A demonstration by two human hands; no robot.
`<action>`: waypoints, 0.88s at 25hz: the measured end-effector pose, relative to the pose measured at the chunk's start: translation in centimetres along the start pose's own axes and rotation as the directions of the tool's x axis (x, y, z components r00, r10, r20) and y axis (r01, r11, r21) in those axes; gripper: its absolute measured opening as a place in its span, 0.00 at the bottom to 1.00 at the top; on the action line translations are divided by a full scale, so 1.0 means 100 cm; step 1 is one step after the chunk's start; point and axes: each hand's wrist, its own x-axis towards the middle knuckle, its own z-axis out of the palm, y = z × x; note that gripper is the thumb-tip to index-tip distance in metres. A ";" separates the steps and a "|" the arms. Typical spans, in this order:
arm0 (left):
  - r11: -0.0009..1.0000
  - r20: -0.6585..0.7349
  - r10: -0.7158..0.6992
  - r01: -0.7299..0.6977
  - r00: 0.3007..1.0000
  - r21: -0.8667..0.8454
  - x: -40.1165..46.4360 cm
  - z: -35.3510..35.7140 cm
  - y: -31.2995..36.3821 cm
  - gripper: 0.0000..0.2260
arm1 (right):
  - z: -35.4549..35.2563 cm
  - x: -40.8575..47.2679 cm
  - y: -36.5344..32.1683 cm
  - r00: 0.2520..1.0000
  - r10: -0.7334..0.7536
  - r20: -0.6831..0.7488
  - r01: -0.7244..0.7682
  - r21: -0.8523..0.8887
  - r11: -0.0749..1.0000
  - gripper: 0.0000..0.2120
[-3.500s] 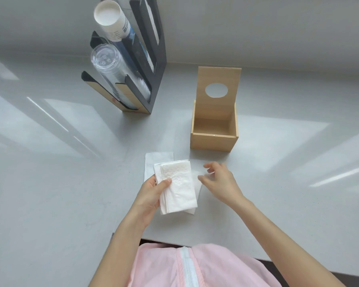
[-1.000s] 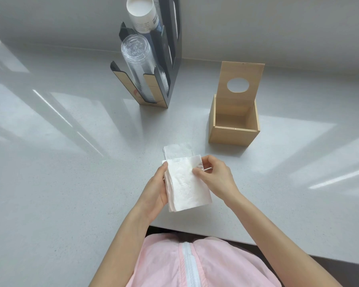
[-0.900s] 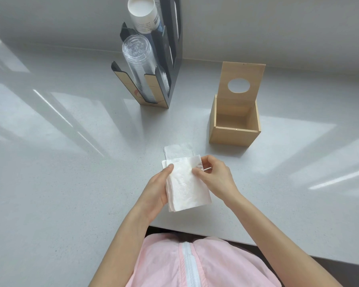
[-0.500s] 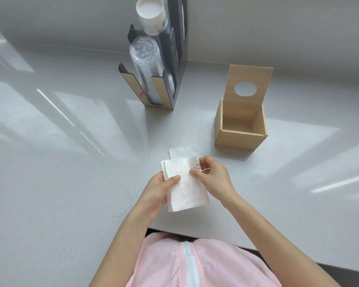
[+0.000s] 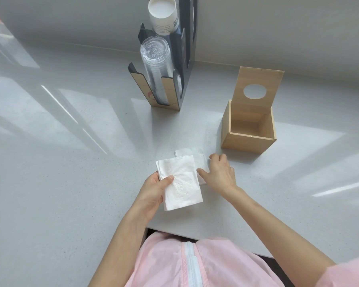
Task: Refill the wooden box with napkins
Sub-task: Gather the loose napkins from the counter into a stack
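Holding a stack of white embossed paper napkins (image 5: 179, 183) near the front edge of the pale grey speckled tabletop (image 5: 60, 162), left hand (image 5: 153, 191) clamped on the stack's left side, thumb on top, fingers hidden beneath. Lifted, it seems, just clear of the surface, though hard to judge from above. Just to the right, right hand (image 5: 220, 172) spread loose, palm down, gripping nothing, fingertips resting on or just over a second, flatter layer of white napkins (image 5: 197, 158) lying on the tabletop and partly hidden behind the held stack.

Farther back and to the right, toward the rear edge, light square wooden box (image 5: 249, 129) standing open, its hinged lid with a round hole (image 5: 257, 88) tipped up behind it. Interior bare down to the wooden floor; no napkin inside as far as visible. Farther back still, left of the box, dark upright cup rack with wooden side panels (image 5: 174, 75), holding clear plastic cups (image 5: 158, 67) and white paper cups (image 5: 163, 15).

Judged as early: lid already raised and napkins gathered, nothing yet loaded. Left to do: carrying the stack across to the box, seating it inside, probably adding the loose layer, closing the lid.
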 end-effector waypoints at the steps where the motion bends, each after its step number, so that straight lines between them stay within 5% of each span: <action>1: 1.000 -0.001 -0.001 0.001 1.000 0.000 0.000 -0.001 0.000 0.08 | 0.001 0.001 -0.002 1.000 -0.004 0.002 0.004 -0.017 1.000 0.20; 10: 1.000 -0.004 0.000 0.000 1.000 0.017 -0.002 -0.004 0.001 0.07 | 0.001 0.008 -0.004 0.995 0.026 0.095 -0.030 0.039 0.999 0.07; 16: 1.000 -0.013 -0.003 0.003 1.000 0.011 -0.001 -0.005 -0.001 0.08 | -0.013 0.001 0.005 0.998 0.027 0.058 -0.048 0.399 0.916 0.05; 22: 1.000 0.035 -0.014 0.013 0.999 0.006 0.003 -0.001 -0.006 0.08 | -0.057 -0.022 -0.001 0.991 -0.045 -0.125 0.113 0.617 0.779 0.06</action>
